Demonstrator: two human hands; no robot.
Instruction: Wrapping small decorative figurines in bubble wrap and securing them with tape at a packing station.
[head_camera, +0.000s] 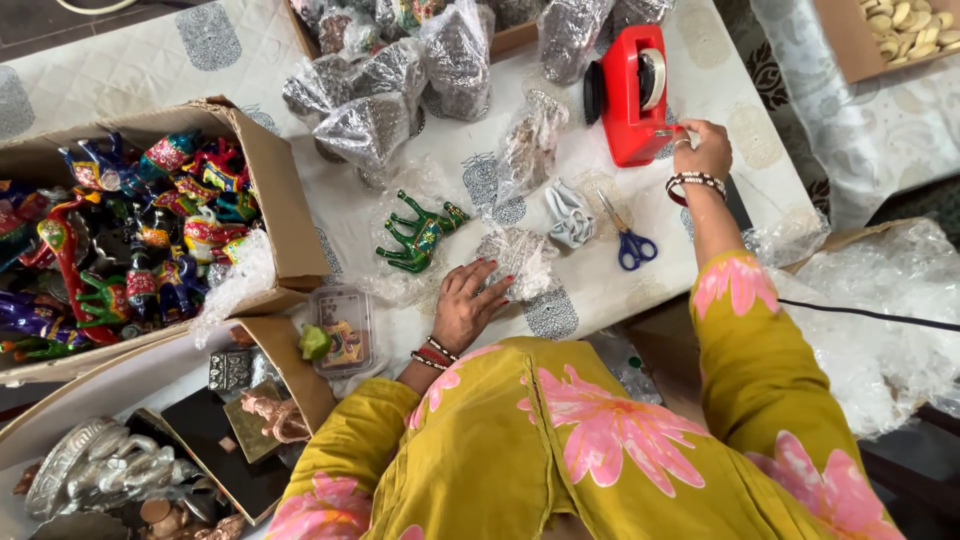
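My left hand (468, 303) lies flat on the patterned tablecloth with its fingers spread. Its fingertips rest on the edge of a small bubble-wrapped bundle (518, 258). My right hand (706, 150) reaches out to a red tape dispenser (628, 95) and pinches the tape end at the cutter. A green painted camel figurine (420, 235) lies on clear wrap just left of the bundle. Blue-handled scissors (630, 242) lie between my two hands, beside a crumpled grey wrap (570, 213).
An open cardboard box (285, 215) on the left holds several colourful painted figurines. Plastic-wrapped bundles (400, 90) pile at the back. A small clear box (343, 330) sits near my left wrist. Metal figures (95, 465) fill a box at bottom left. Bubble wrap (880, 320) lies on the right.
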